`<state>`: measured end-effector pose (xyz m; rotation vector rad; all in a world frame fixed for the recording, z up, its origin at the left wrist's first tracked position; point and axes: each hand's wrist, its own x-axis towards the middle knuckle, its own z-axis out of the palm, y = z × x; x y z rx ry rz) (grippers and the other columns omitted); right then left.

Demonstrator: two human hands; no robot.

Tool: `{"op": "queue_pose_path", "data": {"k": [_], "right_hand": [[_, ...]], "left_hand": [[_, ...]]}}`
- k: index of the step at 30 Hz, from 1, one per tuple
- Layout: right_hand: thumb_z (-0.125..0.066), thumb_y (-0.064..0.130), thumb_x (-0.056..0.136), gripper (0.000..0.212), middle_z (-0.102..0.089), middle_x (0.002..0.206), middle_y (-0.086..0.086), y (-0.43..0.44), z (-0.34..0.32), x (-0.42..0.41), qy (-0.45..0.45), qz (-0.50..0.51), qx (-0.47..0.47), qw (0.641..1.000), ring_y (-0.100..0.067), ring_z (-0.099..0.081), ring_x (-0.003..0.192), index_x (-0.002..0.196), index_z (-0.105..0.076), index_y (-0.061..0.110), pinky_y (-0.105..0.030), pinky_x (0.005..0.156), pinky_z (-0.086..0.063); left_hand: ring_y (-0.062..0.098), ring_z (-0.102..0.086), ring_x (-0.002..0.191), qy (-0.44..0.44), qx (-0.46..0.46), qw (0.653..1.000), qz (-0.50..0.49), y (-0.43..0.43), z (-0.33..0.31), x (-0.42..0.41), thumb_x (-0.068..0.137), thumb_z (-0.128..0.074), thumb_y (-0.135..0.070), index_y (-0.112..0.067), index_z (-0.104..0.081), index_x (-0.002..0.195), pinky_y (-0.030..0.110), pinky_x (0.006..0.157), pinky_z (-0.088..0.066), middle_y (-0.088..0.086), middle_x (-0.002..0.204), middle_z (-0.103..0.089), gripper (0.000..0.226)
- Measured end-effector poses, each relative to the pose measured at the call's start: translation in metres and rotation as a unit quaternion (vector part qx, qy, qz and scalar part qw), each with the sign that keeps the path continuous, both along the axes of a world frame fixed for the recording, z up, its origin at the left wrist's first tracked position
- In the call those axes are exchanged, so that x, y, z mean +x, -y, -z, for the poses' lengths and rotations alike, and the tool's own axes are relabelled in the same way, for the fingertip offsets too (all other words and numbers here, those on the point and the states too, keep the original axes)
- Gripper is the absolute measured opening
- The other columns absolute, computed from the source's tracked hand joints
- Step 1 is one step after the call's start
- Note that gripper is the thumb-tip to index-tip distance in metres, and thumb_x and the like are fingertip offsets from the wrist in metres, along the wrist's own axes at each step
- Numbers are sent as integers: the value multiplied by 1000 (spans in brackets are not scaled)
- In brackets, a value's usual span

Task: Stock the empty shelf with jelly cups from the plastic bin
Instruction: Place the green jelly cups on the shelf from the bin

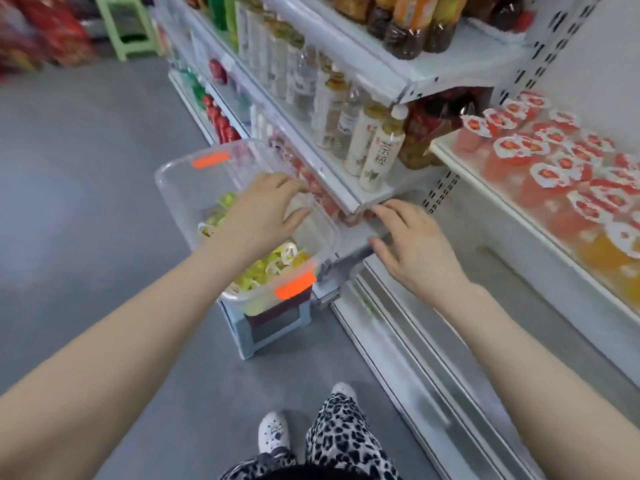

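A clear plastic bin [180, 181] with orange latches stands on a small pale-blue stool [273, 327] beside the white shelving. Yellow-green jelly cups [266, 268] lie in its near end. My left hand [263, 209] hovers over the bin with fingers relaxed, reaching toward the shelf edge, holding nothing. My right hand [412, 244] is spread open, its fingertips near red jelly cups [329, 202] standing under the drinks shelf. The low shelf [356, 233] in front of my right hand looks bare. On the right, another shelf [485, 188] carries red and orange jelly cups [554, 171].
Bottled drinks [377, 154] fill the shelves above. The grey floor [86, 168] lies open to the left. A green stool [124, 26] and red snack bags stand at the far back left. My leopard-print legs and white shoes [273, 431] are at the bottom.
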<state>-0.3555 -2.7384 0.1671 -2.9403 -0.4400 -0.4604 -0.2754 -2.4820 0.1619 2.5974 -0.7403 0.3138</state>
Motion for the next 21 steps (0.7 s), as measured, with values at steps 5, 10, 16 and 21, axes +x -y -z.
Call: {"op": "queue_pose_path", "data": {"k": [5, 10, 16, 21], "right_hand": [[-55, 32, 88, 48, -59, 122, -10, -35, 50, 50, -107, -95, -20, 990, -31, -54, 113, 130, -57, 10, -41, 96, -44], [-64, 21, 88, 47, -60, 124, -13, -68, 83, 114, -257, -155, -46, 953, -35, -55, 114, 133, -56, 10, -41, 96, -43], [-59, 22, 91, 49, -61, 122, -19, -116, 149, 171, -419, -165, -168, 877, -37, -59, 111, 135, -45, 7, -41, 87, -50], [-48, 11, 95, 42, -62, 118, -20, -132, 186, 182, -441, -144, -260, 847, -38, -61, 106, 134, -35, 6, -38, 72, -43]], "left_hand": [[32, -55, 112, -88, 29, 991, -98, -52, 66, 1, 90, -65, -30, -18, -64, 118, 41, 94, -42, 6, 116, -63, 31], [30, -54, 109, -148, 7, 974, -171, -80, 110, 4, 88, -67, -25, -18, -65, 119, 42, 90, -49, 4, 113, -64, 32], [30, -61, 88, -90, 39, 979, -177, -82, 140, 10, 72, -75, -9, -16, -72, 97, 38, 76, -53, 1, 95, -69, 26], [28, -61, 86, -74, 39, 979, -185, -83, 147, 13, 75, -69, -3, -18, -74, 96, 36, 73, -53, 0, 94, -70, 26]]}}
